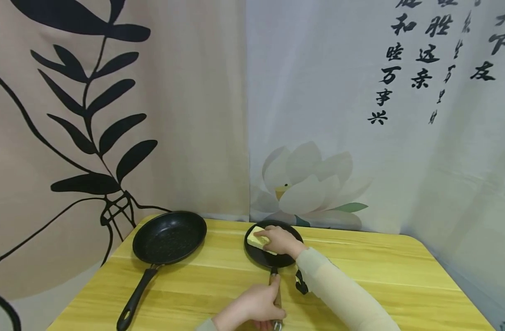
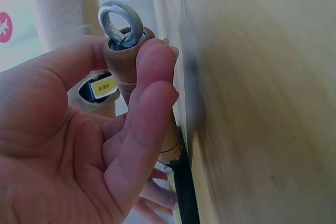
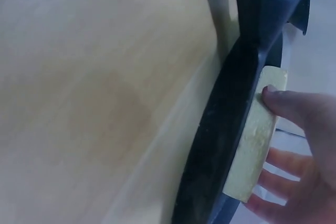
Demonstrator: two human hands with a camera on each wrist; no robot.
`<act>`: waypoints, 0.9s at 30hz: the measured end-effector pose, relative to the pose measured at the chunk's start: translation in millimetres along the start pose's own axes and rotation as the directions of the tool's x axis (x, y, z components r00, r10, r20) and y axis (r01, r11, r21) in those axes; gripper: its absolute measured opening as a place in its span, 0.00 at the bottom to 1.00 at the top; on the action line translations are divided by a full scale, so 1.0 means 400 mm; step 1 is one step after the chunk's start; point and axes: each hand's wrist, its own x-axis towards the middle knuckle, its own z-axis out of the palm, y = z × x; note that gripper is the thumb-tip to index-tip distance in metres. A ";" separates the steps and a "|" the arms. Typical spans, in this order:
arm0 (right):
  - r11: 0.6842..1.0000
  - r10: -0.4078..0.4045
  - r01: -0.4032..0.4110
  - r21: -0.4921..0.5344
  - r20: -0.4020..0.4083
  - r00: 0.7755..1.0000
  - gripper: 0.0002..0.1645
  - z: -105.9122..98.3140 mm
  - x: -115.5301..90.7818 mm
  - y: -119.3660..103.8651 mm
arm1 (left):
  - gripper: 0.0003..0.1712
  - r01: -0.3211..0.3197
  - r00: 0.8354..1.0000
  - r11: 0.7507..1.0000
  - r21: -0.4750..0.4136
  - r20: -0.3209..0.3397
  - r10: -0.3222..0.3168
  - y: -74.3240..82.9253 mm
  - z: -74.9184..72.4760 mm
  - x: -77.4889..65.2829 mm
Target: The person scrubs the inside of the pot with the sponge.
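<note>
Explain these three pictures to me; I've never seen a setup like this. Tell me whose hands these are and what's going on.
There is no robot here: these are a person's own bare hands. The wide picture comes from a camera worn on the head, looking forward and down. The two closer ones come from cameras worn on the left and right wrists, so they look tilted.

On the wooden table are two dark pans: a larger pan on the left, and a smaller pan near the middle.

The left hand grips the smaller pan's wooden handle, which ends in a metal ring. The right hand holds a pale yellow block, perhaps a sponge, in that pan.
</note>
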 end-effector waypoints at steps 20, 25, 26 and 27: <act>0.990 0.138 -0.139 -0.001 -0.066 0.988 0.31 0.003 -0.001 0.044 | 0.49 -0.010 1.000 1.000 -0.029 0.004 0.010 0.008 -0.002 -0.008; 0.988 0.152 -0.151 0.020 -0.063 0.986 0.31 -0.001 -0.003 0.056 | 0.48 -0.012 1.000 1.000 -0.018 0.009 0.013 0.005 -0.004 -0.006; 0.988 0.153 -0.151 0.024 -0.062 0.986 0.31 -0.001 -0.003 0.059 | 0.48 -0.010 1.000 1.000 -0.019 0.012 0.011 0.005 -0.004 -0.006; 0.988 0.151 -0.150 0.029 -0.062 0.987 0.31 -0.001 -0.003 0.061 | 0.48 -0.008 1.000 1.000 -0.020 0.013 0.008 0.004 -0.005 -0.006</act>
